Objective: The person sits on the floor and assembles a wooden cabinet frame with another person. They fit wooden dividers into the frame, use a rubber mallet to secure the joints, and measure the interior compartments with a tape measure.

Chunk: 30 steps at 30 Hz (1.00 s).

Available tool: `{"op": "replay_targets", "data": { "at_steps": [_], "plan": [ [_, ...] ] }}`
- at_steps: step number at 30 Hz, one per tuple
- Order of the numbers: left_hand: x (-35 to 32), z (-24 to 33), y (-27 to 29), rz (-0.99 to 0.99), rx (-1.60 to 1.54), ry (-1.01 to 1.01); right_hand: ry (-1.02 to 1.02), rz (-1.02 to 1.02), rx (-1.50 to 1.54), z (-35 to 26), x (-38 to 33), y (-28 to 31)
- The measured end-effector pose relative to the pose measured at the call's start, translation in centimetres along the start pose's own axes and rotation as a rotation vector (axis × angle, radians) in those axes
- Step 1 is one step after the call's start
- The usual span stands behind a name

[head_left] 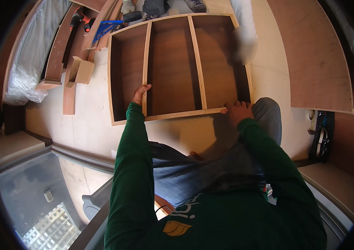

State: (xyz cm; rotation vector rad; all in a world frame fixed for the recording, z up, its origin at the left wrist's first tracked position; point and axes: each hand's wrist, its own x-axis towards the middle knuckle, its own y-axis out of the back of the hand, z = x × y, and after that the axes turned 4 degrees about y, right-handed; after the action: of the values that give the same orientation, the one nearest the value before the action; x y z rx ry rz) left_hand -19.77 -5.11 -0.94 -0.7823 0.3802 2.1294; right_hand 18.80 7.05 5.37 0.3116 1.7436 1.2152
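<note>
Three open compartments divide a rectangular brown wooden case (173, 66) on the pale floor (91, 102).
Bare left hand (141, 94) half closes over the case's left divider (147, 62), some fingers hidden; bare right hand (240, 111) curls at its near edge by the right corner, whether pinching I cannot tell. Beyond its far edge, a dark patterned shoe (196, 5) is cut off; a grey blur (245, 45) at its right is unreadable.
</note>
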Motion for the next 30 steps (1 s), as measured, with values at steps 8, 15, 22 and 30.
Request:
{"op": "replay_targets", "data": {
  "at_steps": [8, 15, 22, 30],
  "plan": [
    [-0.4, -0.2, 0.5, 0.041, -0.012, 0.132, 0.477, 0.136, 0.213, -7.2, -5.2, -0.4],
    [-1.6, 0.5, -1.0, 0.219, 0.188, -0.036, 0.374, 0.141, 1.166, -8.4, -3.4, -4.1],
    [-1.4, 0.2, -0.9, 0.301, 0.411, 0.03, 0.143, 0.385, 0.724, -4.1, -2.2, 0.9],
    [-2.2, 0.2, -0.7, 0.085, 0.948, 0.231, -0.073, 0.356, 0.475, -1.7, 3.3, -2.6]
  ]
}}
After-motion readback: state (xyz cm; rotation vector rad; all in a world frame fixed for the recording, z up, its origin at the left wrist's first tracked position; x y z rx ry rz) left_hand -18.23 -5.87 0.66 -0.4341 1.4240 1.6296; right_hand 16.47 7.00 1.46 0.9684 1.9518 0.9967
